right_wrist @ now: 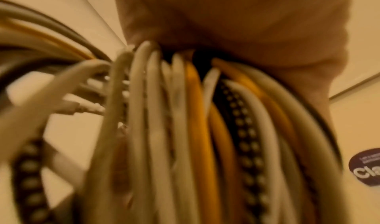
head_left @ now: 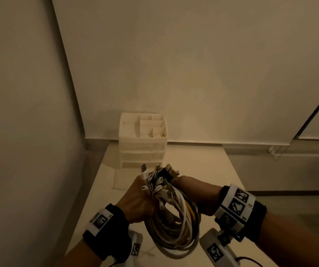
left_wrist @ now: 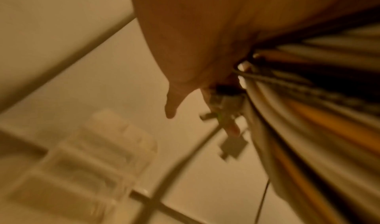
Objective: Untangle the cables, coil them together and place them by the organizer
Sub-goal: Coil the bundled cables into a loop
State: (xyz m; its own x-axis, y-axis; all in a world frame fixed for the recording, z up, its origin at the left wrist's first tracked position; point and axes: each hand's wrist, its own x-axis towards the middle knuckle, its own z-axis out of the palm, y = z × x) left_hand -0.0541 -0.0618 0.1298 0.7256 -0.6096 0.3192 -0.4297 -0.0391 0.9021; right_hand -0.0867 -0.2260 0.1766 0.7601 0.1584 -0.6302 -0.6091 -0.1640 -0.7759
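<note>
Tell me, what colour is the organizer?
White organizer, clearest in the head view.

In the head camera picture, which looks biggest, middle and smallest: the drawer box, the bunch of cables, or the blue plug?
1. Bunch of cables, though it is nearer the camera, so its lead over the box is unsure.
2. Drawer box.
3. Blue plug, clearly smallest.

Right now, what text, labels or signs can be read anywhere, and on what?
"Cla": the start of a word cut off by the frame edge, on a dark round sticker.
Small line above it on the sticker: too blurred to read.
Wristband markers: black-and-white code patterns, no words.
</note>
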